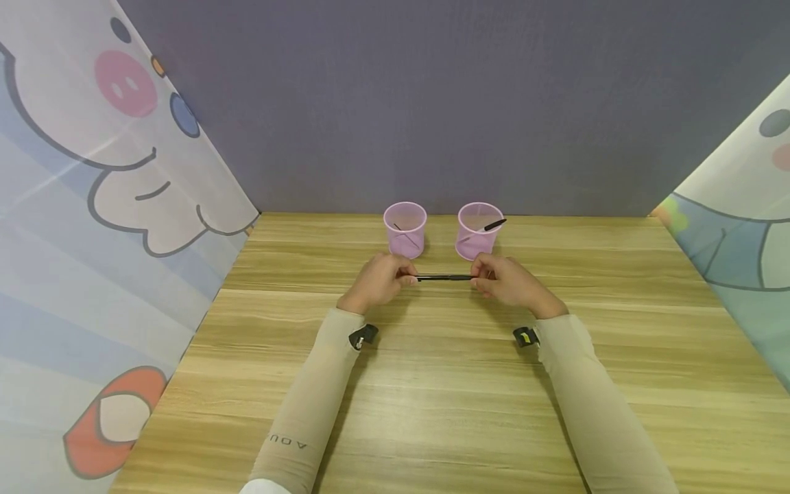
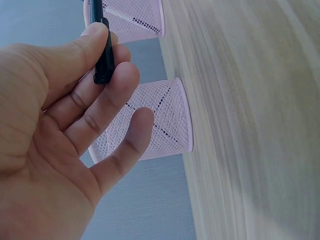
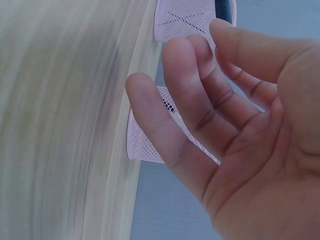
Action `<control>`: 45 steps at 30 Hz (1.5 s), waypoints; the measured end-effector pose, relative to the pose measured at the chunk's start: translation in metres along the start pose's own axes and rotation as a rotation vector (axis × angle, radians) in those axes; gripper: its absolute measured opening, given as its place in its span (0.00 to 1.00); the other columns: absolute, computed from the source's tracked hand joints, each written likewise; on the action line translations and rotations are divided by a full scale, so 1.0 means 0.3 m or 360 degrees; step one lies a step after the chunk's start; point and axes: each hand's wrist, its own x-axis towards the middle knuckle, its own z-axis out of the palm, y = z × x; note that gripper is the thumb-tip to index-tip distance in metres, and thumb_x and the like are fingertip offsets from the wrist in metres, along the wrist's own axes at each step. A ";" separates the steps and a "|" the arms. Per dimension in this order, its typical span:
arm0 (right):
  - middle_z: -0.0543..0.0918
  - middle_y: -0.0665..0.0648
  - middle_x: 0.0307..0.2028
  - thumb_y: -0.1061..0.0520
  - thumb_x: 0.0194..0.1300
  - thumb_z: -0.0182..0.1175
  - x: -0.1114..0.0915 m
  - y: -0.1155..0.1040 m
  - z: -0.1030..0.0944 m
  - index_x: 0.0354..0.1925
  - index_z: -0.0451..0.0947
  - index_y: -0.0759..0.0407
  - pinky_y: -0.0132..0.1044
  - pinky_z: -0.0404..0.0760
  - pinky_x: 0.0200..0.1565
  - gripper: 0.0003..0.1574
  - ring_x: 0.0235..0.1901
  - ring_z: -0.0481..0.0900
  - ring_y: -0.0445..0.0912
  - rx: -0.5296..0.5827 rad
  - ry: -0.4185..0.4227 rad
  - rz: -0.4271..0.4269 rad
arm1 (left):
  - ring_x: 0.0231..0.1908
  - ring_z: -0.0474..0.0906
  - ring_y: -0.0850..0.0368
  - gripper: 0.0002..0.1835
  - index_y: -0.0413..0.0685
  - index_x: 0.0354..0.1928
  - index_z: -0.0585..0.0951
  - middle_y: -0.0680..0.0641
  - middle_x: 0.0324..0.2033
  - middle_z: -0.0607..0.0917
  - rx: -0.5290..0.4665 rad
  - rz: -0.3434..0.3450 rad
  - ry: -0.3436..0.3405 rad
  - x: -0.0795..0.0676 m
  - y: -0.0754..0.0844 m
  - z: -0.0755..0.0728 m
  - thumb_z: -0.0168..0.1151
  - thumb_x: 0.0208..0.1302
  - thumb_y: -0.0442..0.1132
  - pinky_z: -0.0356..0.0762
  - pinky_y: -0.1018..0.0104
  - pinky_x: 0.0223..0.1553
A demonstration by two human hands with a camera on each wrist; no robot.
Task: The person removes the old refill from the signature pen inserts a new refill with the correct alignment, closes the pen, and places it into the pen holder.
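Observation:
A slim black pen is held level between both hands, just in front of two pink mesh cups. My left hand pinches its left end; the left wrist view shows thumb and fingers on the pen's clip end, with the little finger standing apart. At the other end, my right hand pinches the pen between thumb and fingers. Only a short dark piece of the pen shows in the right wrist view. Behind the hands stand the left cup and the right cup.
Thin dark sticks show crossed inside the left cup. A black-and-white pen leans out of the right cup. The wooden table meets a grey back wall, with cartoon-printed sheets at both sides.

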 end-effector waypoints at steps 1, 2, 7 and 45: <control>0.83 0.60 0.29 0.64 0.71 0.62 0.000 -0.001 0.000 0.40 0.75 0.61 0.33 0.75 0.27 0.04 0.26 0.79 0.47 -0.0003 0.0000 -0.0004 | 0.32 0.83 0.60 0.03 0.49 0.37 0.89 0.52 0.31 0.90 -0.0002 0.0000 0.0002 0.000 0.000 0.000 0.70 0.65 0.40 0.82 0.62 0.40; 0.83 0.60 0.29 0.64 0.70 0.62 0.001 -0.001 -0.001 0.40 0.74 0.61 0.33 0.74 0.27 0.04 0.26 0.79 0.47 -0.0006 -0.0001 -0.0007 | 0.32 0.83 0.61 0.03 0.49 0.37 0.89 0.52 0.31 0.90 0.0000 0.0002 0.0003 0.000 -0.001 0.001 0.70 0.65 0.40 0.82 0.62 0.40; 0.83 0.60 0.29 0.64 0.70 0.63 0.000 -0.006 0.000 0.40 0.74 0.61 0.32 0.74 0.28 0.05 0.26 0.79 0.46 -0.0016 -0.0008 -0.0008 | 0.32 0.83 0.60 0.03 0.49 0.36 0.89 0.52 0.31 0.90 0.0012 0.0014 0.0004 -0.001 -0.003 0.003 0.70 0.65 0.40 0.82 0.62 0.41; 0.81 0.55 0.25 0.57 0.80 0.51 0.004 0.003 -0.010 0.37 0.81 0.65 0.32 0.75 0.27 0.18 0.25 0.78 0.45 -0.0046 -0.0065 0.0024 | 0.32 0.83 0.61 0.03 0.50 0.37 0.89 0.53 0.31 0.90 0.0029 -0.0022 -0.0018 0.006 -0.009 0.003 0.70 0.66 0.40 0.81 0.62 0.40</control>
